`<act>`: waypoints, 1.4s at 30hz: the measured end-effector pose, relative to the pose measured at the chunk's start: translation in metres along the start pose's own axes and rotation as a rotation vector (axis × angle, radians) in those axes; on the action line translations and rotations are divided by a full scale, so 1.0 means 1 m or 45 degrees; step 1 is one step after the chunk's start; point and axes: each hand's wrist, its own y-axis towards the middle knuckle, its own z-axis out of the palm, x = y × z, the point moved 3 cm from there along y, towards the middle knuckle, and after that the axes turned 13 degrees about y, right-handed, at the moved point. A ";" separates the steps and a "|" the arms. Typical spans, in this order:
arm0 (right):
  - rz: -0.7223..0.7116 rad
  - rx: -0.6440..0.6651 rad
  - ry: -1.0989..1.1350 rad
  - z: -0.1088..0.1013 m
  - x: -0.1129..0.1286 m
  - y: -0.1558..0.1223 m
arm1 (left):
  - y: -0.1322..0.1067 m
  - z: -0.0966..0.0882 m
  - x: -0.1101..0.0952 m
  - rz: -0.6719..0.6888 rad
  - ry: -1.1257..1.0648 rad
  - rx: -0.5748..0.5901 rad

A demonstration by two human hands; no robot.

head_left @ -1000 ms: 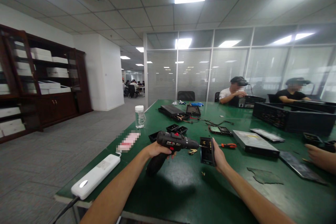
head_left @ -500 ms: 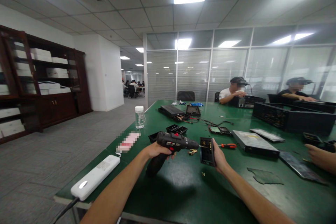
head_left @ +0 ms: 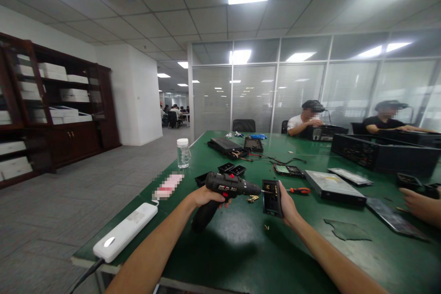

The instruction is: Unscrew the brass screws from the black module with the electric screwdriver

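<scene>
My left hand [head_left: 208, 196] is wrapped round the grip of a black cordless drill [head_left: 229, 186] with red switches. The drill lies sideways in the air, its bit pointing right. My right hand [head_left: 287, 204] holds a small black plastic housing [head_left: 272, 198] upright, its open face turned to the drill. Brass-coloured pieces show inside the housing, and the bit's tip reaches into it; whether it touches a screw I cannot make out. Small brass pieces [head_left: 252, 199] lie on the table behind the drill's nose, and others [head_left: 266, 228] lie below the housing.
On the green table [head_left: 227, 257] are black plastic housings [head_left: 231, 168], an orange screwdriver [head_left: 299, 190], an optical drive [head_left: 334, 188], a clear bottle [head_left: 183, 154] and a white power strip [head_left: 126, 232]. A co-worker's hand [head_left: 422, 204] is at the right. Two people sit across the table.
The drill, the housing and both my hands stay nearly in place. Across the table, the person at the far right has shifted their arms slightly.
</scene>
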 end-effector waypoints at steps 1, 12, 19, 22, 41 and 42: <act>0.002 0.006 0.005 0.000 0.000 0.000 | 0.000 0.000 0.000 0.003 0.002 0.005; -0.003 0.022 0.008 0.000 0.000 0.000 | 0.001 -0.001 0.003 0.025 -0.022 0.017; 0.014 0.001 -0.007 0.003 0.003 -0.003 | 0.001 -0.002 0.006 0.018 -0.027 0.014; -0.010 -0.025 -0.001 0.002 0.003 -0.002 | 0.001 -0.001 0.005 0.022 -0.034 0.013; -0.013 0.010 -0.005 0.001 0.002 0.000 | 0.000 0.000 0.000 0.037 -0.002 0.026; -0.017 0.006 -0.001 0.001 0.002 0.000 | 0.000 0.000 0.000 0.034 0.004 0.029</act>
